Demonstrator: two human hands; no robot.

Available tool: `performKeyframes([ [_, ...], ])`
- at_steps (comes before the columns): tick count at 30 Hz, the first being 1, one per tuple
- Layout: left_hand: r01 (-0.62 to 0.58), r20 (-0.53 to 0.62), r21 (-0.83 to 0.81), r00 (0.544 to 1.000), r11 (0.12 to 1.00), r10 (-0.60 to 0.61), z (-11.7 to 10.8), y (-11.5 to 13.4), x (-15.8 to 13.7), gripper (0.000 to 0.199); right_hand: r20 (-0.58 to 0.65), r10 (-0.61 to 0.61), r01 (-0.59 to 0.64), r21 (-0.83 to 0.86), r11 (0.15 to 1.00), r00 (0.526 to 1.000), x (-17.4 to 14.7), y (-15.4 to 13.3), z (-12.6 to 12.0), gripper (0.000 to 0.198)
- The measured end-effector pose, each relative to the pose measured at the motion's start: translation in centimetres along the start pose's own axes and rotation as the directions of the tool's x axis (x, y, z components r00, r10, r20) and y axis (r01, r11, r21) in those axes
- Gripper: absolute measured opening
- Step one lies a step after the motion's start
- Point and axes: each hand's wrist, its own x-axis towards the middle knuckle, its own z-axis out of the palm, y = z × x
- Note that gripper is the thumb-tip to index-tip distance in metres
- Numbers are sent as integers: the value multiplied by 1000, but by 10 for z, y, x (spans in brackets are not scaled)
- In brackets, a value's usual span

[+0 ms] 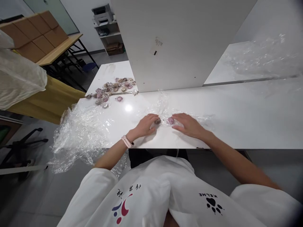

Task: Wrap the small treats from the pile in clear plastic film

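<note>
On the white table (248,119), two small wrapped pieces lie side by side on thin clear plastic film (163,110). A brown wrapped piece (157,121) is at the fingertips of my left hand (145,126), whose thumb stands apart from the curved fingers. Just right of it is a pinkish-purple wrapped piece (170,120). My right hand (188,125) rests beside that one, index fingertip at its edge and thumb spread away. Whether the fingertips press on the pieces or only on the film is hard to tell.
Several pink and brown wrapped pieces (115,86) lie scattered at the back left. Crumpled clear film (80,138) hangs over the table's left end. A tall white panel (175,47) stands behind my hands. More film (265,60) lies back right. Cardboard boxes (35,34) sit on another table.
</note>
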Motion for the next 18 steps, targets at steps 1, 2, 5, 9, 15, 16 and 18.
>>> performKeyframes([
  [1, -13, 43, -26, 999, 1000, 14, 8, 2, -3, 43, 13, -16, 16, 17, 1000, 1000, -4, -4, 10, 46],
  [2, 2, 53, -41, 999, 999, 0, 15, 2, -4, 45, 6, 1, -2, 27, 1000, 1000, -6, -6, 21, 47],
  [5, 106, -23, -83, 994, 991, -109, 28, -3, -2, 39, -92, 113, -106, 74, 992, 989, -5, -5, 43, 42],
  [9, 249, -26, -67, 968, 966, -251, 18, -6, 2, 31, -145, 231, -215, 119, 969, 962, -2, -2, 39, 43],
  [15, 510, 125, -147, 859, 847, -496, 6, 0, 6, 32, 168, 398, -431, 286, 856, 902, 2, -8, 15, 44],
  [16, 535, 108, -128, 844, 835, -525, 7, 2, 7, 31, 133, 435, -455, 267, 850, 890, 2, -10, 15, 44],
  [18, 529, -17, -36, 848, 848, -529, 10, 8, 4, 27, -47, 437, -423, 178, 889, 898, 1, -14, 16, 43],
])
